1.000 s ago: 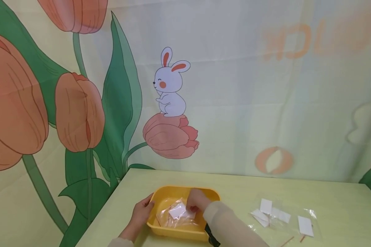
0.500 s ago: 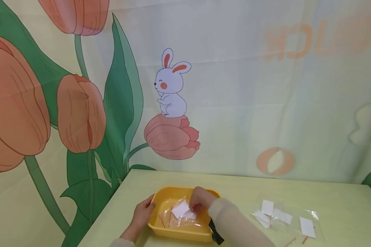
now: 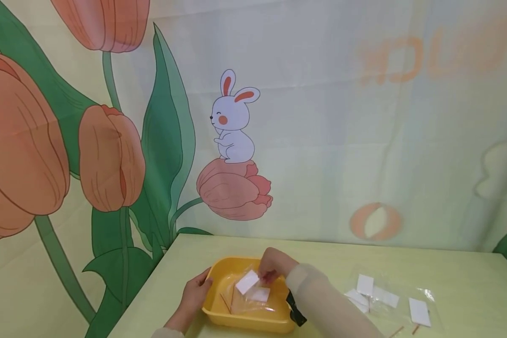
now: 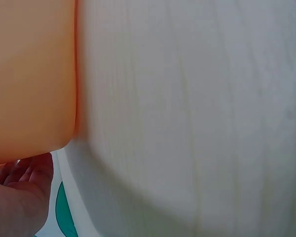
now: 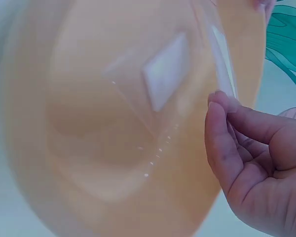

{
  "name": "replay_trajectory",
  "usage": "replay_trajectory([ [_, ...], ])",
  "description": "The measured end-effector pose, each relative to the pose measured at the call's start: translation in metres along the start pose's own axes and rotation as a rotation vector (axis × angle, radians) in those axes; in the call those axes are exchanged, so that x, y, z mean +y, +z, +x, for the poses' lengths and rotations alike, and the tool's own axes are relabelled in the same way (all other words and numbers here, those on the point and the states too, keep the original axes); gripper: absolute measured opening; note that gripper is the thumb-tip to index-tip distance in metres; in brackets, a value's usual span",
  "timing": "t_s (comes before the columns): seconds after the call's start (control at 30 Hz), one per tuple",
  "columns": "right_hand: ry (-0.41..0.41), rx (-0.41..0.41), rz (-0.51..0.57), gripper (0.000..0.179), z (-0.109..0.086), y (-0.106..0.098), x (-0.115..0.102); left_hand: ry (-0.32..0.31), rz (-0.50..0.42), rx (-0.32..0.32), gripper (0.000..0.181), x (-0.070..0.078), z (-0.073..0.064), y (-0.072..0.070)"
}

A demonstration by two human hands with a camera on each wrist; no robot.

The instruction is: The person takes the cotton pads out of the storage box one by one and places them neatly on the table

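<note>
A yellow plastic tub (image 3: 245,324) stands on the table, and my left hand (image 3: 195,292) grips its left side near the rim. In the left wrist view, that hand (image 4: 22,195) shows curled beneath the tub's edge. My right hand (image 3: 279,263) is over the tub's right half. Its thumb and fingertips pinch a clear plastic bag (image 5: 223,59) with a white card inside, tilted up in the right wrist view. Another clear bag with a white card (image 5: 165,74) lies on the tub's bottom. Thin reddish sticks (image 3: 226,303) also show inside the tub.
Right of the tub, several clear bags with white cards (image 3: 365,284) lie overlapping on the pale table (image 3: 321,253). One bag with a white card (image 3: 419,311) lies farther right, a reddish stick at its lower edge. A printed cloth backdrop (image 3: 312,141) hangs behind.
My right hand has risen slightly, lifting the pinched bag, so its card has come apart from the one below. The left hand keeps its grip on the tub.
</note>
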State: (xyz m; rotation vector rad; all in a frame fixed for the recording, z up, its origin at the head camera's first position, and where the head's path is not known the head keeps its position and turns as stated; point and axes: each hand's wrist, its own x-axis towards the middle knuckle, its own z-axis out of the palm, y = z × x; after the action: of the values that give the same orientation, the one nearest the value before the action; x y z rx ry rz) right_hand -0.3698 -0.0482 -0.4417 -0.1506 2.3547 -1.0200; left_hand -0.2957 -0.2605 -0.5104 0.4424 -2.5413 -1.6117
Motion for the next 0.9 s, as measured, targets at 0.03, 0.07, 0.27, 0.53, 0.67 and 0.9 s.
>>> replay_trajectory([
  [0.03,0.000,-0.003,-0.001,0.015,-0.001,-0.002,-0.001,-0.003,-0.004,0.001,0.045,0.000,0.000,0.000],
  [0.07,0.002,-0.002,-0.001,0.013,-0.001,-0.004,-0.003,-0.002,-0.003,0.002,0.045,0.000,0.000,0.000],
  [0.27,-0.008,0.032,-0.011,0.009,-0.007,-0.014,-0.011,-0.005,0.006,0.004,0.045,-0.001,0.001,0.001],
  [0.53,-0.021,0.061,-0.013,0.008,-0.011,-0.025,-0.017,-0.010,-0.002,-0.005,0.045,0.001,0.001,0.000],
  [0.67,-0.029,0.067,0.001,0.009,-0.014,-0.032,-0.019,0.006,-0.003,0.003,0.044,0.000,0.000,0.000],
  [0.9,-0.118,0.070,0.021,0.010,-0.023,-0.045,-0.014,0.013,-0.008,-0.001,0.045,0.001,-0.001,0.000],
])
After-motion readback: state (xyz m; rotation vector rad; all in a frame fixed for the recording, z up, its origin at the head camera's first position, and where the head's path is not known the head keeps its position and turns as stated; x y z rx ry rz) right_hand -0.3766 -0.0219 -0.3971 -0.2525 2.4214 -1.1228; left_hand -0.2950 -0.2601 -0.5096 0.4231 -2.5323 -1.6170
